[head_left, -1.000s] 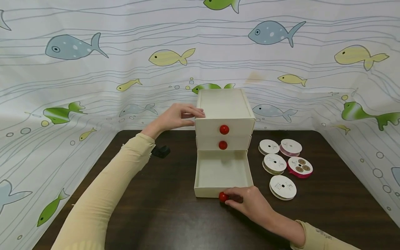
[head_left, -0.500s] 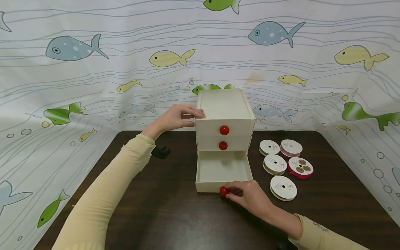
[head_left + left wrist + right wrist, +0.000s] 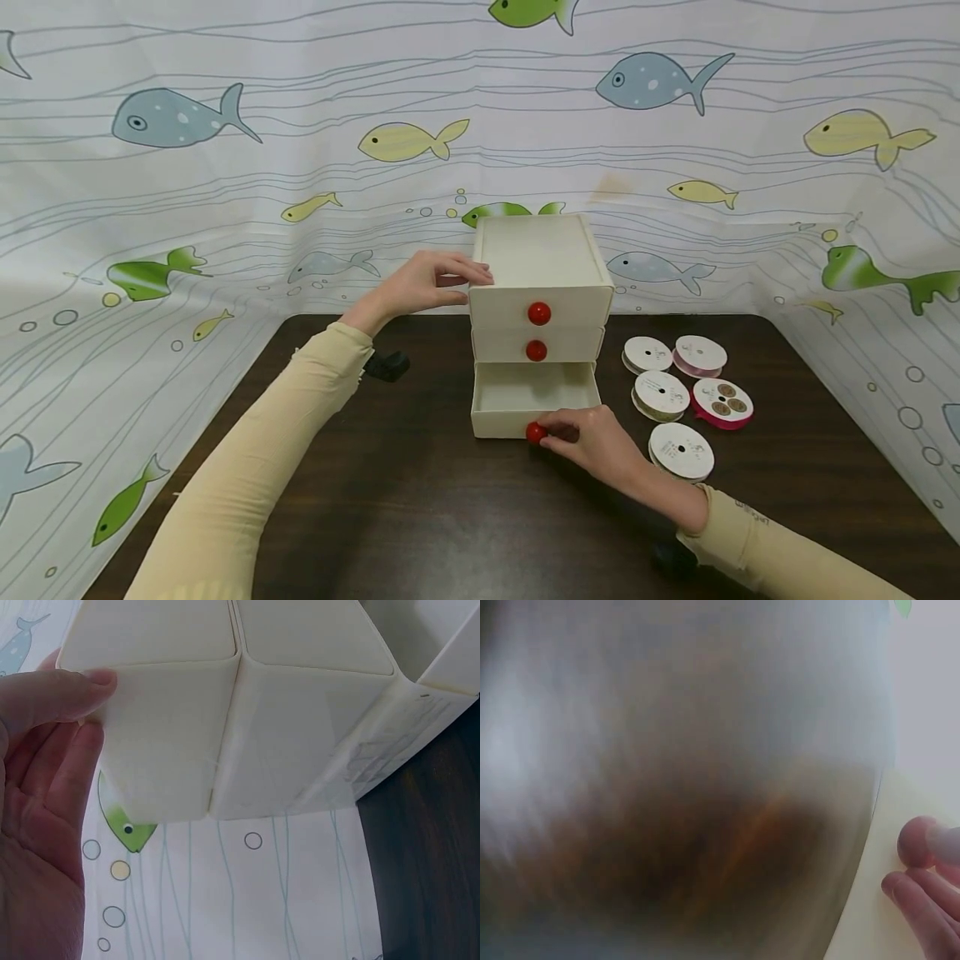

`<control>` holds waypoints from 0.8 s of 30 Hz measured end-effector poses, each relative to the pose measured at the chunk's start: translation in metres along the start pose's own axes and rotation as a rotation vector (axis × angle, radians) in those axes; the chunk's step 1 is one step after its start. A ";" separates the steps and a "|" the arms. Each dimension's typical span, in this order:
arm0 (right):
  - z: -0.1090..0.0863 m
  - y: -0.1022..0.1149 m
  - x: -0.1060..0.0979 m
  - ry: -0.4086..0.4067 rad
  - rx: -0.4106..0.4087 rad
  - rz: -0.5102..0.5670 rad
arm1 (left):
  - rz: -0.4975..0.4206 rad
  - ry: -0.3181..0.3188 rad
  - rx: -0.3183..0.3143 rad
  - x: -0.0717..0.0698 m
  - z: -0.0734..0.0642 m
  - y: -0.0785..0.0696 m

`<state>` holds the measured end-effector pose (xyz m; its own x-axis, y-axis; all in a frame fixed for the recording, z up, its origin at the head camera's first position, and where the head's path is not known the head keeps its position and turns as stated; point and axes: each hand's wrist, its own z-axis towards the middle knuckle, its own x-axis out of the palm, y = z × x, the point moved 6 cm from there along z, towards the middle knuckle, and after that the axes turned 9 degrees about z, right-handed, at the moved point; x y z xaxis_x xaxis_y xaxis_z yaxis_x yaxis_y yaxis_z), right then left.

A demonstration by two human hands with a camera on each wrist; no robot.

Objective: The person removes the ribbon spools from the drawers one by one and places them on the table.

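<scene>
A cream drawer cabinet with red ball knobs stands at the middle of the table. Its bottom drawer is partly pulled out and bare inside, while the two drawers above it are closed. My left hand holds the cabinet's upper left front corner, fingers on top and thumb at the side; in the left wrist view the thumb lies along the edge. Between thumb and fingers, my right hand pinches the bottom drawer's red knob. The right wrist view shows this red knob too.
Several ribbon spools lie on the dark table to the right of the cabinet. A small black object is beside the left sleeve. Fish-patterned cloth hangs behind. A blurred surface fills most of the right wrist view.
The bottom drawer has slid inward, towards the cabinet, with my right hand moving along on its knob. My left hand has stayed at the corner.
</scene>
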<state>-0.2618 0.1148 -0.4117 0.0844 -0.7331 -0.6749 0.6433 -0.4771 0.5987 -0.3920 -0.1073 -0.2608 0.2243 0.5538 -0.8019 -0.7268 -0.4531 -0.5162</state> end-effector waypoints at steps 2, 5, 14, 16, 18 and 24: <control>0.004 -0.003 -0.002 0.003 -0.001 -0.004 | -0.003 -0.001 0.004 0.000 0.000 0.000; 0.009 -0.007 -0.004 0.010 0.003 -0.015 | -0.003 -0.002 0.012 -0.001 0.000 0.000; 0.027 -0.021 -0.006 0.039 0.056 -0.050 | -0.016 0.001 0.010 0.000 -0.001 0.001; 0.031 -0.024 -0.006 0.043 0.068 -0.053 | -0.019 -0.001 0.010 0.000 -0.001 0.001; 0.035 -0.026 -0.007 0.042 0.068 -0.061 | -0.019 -0.001 0.009 0.000 -0.001 0.001; 0.043 -0.033 -0.007 0.009 0.026 -0.073 | -0.017 0.002 0.002 0.001 -0.001 0.001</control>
<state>-0.3162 0.1148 -0.4083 0.0451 -0.6913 -0.7212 0.6280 -0.5419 0.5586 -0.3919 -0.1077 -0.2624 0.2378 0.5597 -0.7939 -0.7242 -0.4424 -0.5289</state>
